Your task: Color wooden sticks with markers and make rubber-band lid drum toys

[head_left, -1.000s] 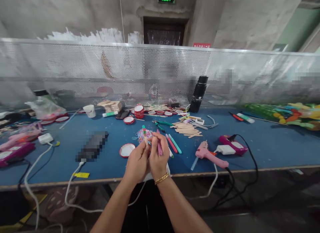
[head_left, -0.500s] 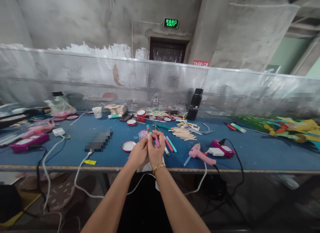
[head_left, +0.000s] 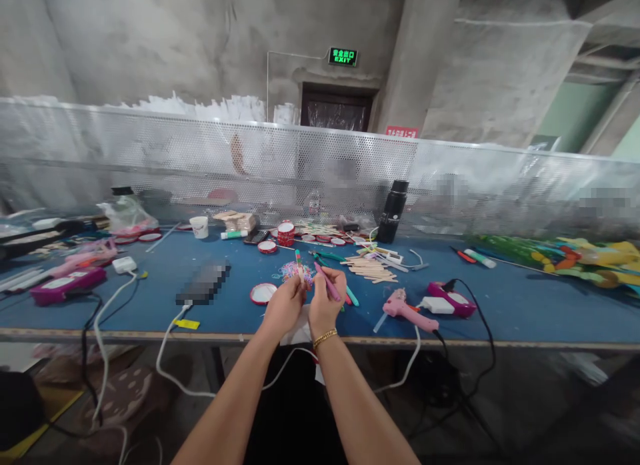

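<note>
Pinched upright in my left hand (head_left: 285, 308) is a wooden craft stick (head_left: 299, 261) with green and red colouring at its upper end. My right hand (head_left: 324, 309), a gold bracelet at its wrist, holds a purple-pink marker (head_left: 327, 283) tilted towards the stick; the two are slightly apart. Behind the stick lies a heap of small coloured rubber bands (head_left: 287, 272). A teal marker (head_left: 352, 296) shows just right of my right hand, and other pens there are partly hidden by it. Left of my left hand sits a round white piece with a red rim (head_left: 263, 293).
Loose craft sticks (head_left: 371, 269) and teal-handled pliers (head_left: 327, 257) lie beyond my hands. A pink glue gun (head_left: 409, 312) rests at the right, its cable over the table edge. A black bottle (head_left: 393, 212) stands by the perforated metal screen (head_left: 200, 152). A white cable (head_left: 163, 348) hangs at left.
My hands have moved apart a little, with the marker drawn to the right of the stick and now plainly visible. The whole view has shifted slightly.
</note>
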